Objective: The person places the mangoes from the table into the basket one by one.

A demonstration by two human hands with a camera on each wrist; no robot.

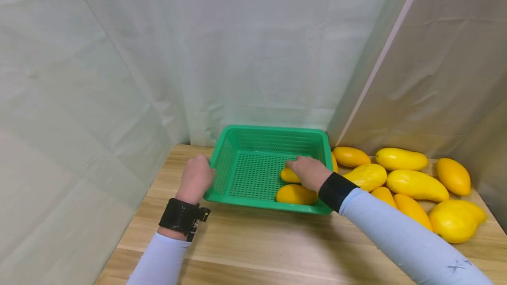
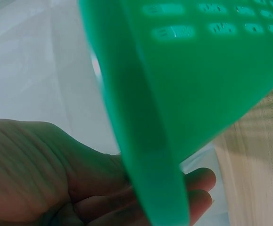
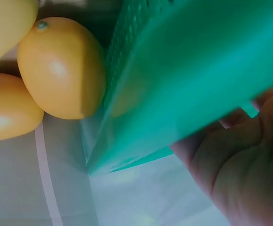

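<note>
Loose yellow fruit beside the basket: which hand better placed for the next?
Likely the right hand: it reaches into the basket, on the side nearer the loose yellow fruit. The left hand grips the left rim.

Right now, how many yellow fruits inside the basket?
2, both right of centre in the basket: near fruit; far fruit, partly covered by the right hand. More may be hidden there.

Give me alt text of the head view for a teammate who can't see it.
A person's right hand reaches into a rectangular green plastic basket holding at least two smooth yellow-orange oblong fruits, while the left hand grips the basket's left rim. More smooth yellow and orange fruits lie to the right on a pale wood-grain tabletop.
</note>
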